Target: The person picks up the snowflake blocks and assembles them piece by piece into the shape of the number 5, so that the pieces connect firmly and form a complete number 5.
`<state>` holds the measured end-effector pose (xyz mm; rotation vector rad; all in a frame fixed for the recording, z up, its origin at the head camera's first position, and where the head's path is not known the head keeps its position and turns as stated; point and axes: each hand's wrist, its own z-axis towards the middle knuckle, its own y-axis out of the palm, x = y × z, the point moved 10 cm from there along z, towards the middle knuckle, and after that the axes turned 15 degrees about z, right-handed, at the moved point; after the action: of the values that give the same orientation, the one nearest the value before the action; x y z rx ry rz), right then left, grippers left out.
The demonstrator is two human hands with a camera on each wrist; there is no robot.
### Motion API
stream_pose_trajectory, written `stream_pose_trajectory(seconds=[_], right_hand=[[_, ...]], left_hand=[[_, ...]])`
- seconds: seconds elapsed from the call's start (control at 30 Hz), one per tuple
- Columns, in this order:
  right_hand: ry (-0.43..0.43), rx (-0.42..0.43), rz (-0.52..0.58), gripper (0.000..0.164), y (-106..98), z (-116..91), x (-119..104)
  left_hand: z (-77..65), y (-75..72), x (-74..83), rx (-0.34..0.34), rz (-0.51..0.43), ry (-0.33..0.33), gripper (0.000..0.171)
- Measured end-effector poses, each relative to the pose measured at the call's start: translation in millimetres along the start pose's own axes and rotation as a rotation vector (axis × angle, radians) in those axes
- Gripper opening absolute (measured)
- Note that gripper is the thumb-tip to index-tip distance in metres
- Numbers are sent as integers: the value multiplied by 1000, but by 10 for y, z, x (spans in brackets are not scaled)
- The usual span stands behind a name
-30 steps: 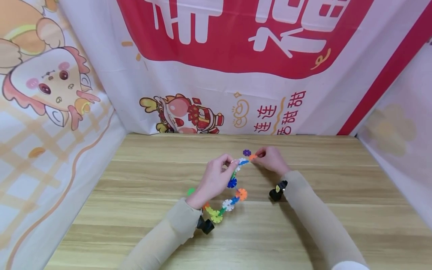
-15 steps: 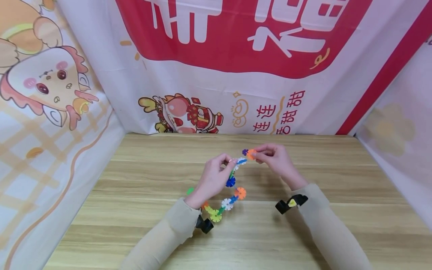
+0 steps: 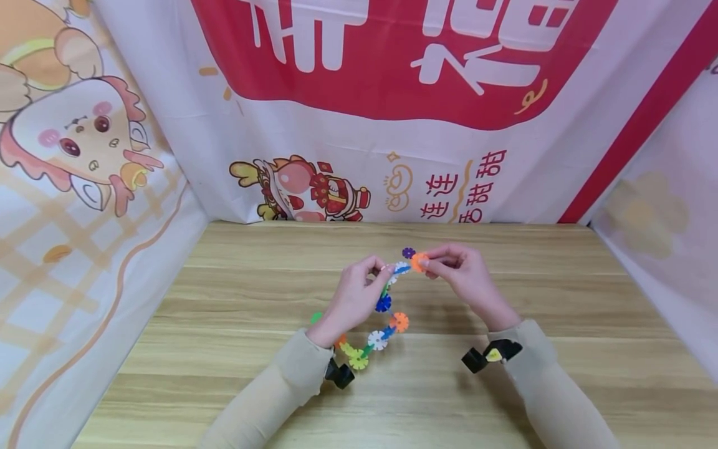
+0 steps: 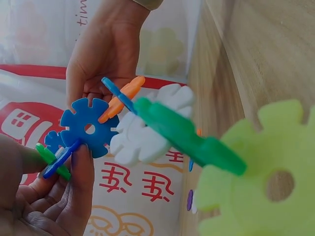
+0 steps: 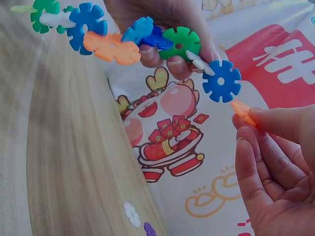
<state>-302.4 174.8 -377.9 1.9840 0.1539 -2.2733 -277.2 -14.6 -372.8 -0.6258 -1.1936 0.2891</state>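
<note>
A chain of notched plastic snowflake discs in several colours hangs from my left hand, whose thumb and fingers pinch it near a green disc. The lower part of the chain, with a yellow-green disc and a white disc, curves below that hand; the wrist hides some of it. At the chain's upper end is a blue disc. My right hand pinches an orange disc between thumb and forefinger, its edge at the blue disc's rim. Whether their slots interlock, I cannot tell.
A loose purple disc lies on the wooden table behind the hands. Beside it, in the right wrist view, lies a loose white disc. Printed cloth hangs behind the table and along both sides.
My right hand has lifted the orange disc and turned it, then brought it slightly down to the blue end disc. The right forearm swung outward. My left hand has stayed nearly still.
</note>
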Motion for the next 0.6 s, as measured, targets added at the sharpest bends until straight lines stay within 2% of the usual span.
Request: stream_pose_trajectory(seconds=[0.6], right_hand=[[3,1,49,26,39,-47,-14]], left_hand=[[-26,-6,16,-11,-17,10,21]])
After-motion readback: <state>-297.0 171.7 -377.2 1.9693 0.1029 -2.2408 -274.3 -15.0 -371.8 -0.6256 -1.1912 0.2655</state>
